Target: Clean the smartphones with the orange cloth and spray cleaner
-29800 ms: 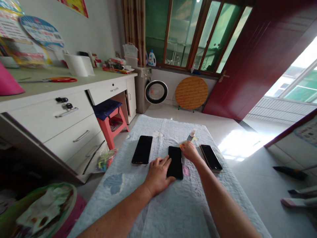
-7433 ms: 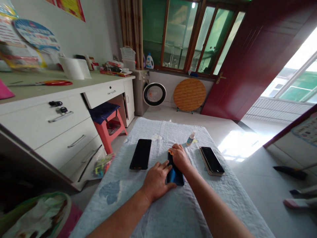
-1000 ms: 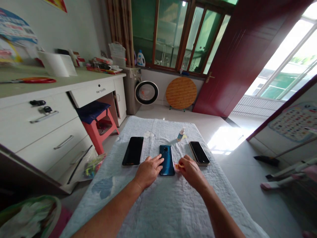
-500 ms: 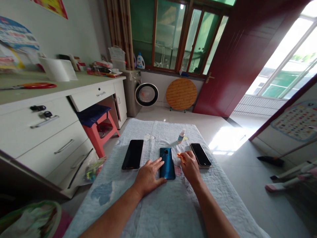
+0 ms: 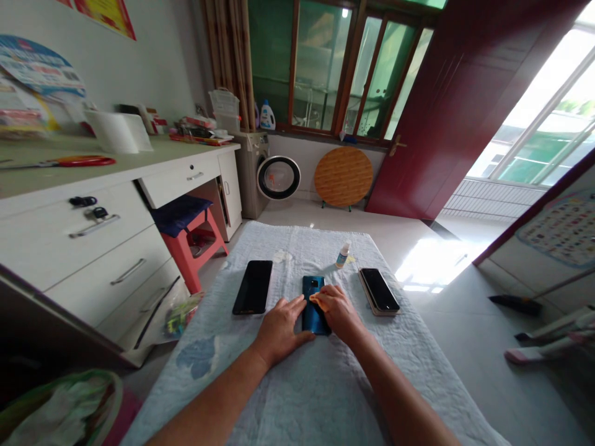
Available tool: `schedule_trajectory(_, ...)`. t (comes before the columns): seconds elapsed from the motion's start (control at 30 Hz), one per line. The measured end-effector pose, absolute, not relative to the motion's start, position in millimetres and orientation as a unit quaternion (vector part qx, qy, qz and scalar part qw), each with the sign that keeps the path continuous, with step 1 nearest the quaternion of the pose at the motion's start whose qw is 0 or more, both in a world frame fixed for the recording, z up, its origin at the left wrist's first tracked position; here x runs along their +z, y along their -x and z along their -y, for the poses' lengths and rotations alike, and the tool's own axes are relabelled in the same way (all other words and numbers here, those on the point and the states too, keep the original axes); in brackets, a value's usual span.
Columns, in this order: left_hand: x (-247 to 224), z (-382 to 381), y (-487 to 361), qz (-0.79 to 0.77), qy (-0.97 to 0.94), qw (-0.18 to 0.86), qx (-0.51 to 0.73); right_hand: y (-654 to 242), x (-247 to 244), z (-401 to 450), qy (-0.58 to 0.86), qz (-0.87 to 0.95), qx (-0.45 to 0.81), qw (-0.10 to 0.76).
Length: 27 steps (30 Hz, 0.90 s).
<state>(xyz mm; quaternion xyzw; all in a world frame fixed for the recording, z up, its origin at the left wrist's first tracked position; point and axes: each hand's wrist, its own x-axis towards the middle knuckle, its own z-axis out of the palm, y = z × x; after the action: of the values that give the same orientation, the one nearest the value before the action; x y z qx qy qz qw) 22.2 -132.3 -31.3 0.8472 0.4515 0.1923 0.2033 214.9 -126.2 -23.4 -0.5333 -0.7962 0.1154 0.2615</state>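
Observation:
A blue smartphone (image 5: pixel 314 319) lies back up on the cloth-covered table, its camera patch at the far end. My left hand (image 5: pixel 281 325) rests against its left side and near corner, with the fingers stretched out. My right hand (image 5: pixel 338 310) is closed on a small orange cloth (image 5: pixel 318 300), which touches the back of the phone. To the left lies a black phone (image 5: pixel 253 287), screen up. On the right another phone (image 5: pixel 382 290) sits on a pale, flat thing I cannot make out. Beyond my right hand stands a small spray bottle (image 5: pixel 343 254).
A pale blue quilted cloth (image 5: pixel 297 390) covers the table. Along the left run a white drawer desk (image 5: pixel 106 248) and a pink stool (image 5: pixel 193 244). A washing machine (image 5: pixel 251 173) with its door open and a round wooden tabletop (image 5: pixel 344 176) are at the back.
My right hand has moved left with the orange cloth, from beside the blue smartphone onto its back. My left hand keeps its place on the phone. The view has shifted slightly.

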Motion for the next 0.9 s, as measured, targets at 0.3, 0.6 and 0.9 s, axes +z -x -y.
schedule_trajectory(0.3,-31,132,-22,-0.455,-0.841,0.212,0.201,-207,-29,73,0.566,0.793,0.066,0.215)
schedule_trajectory(0.6,-46,129,-24,-0.488,-0.805,0.227,0.25,-198,-18,114,0.5,0.829,0.122,0.218)
schedule_trajectory(0.9,-41,129,-25,-0.49,-0.814,0.21,0.232,-208,-7,159,0.455,0.84,0.21,0.21)
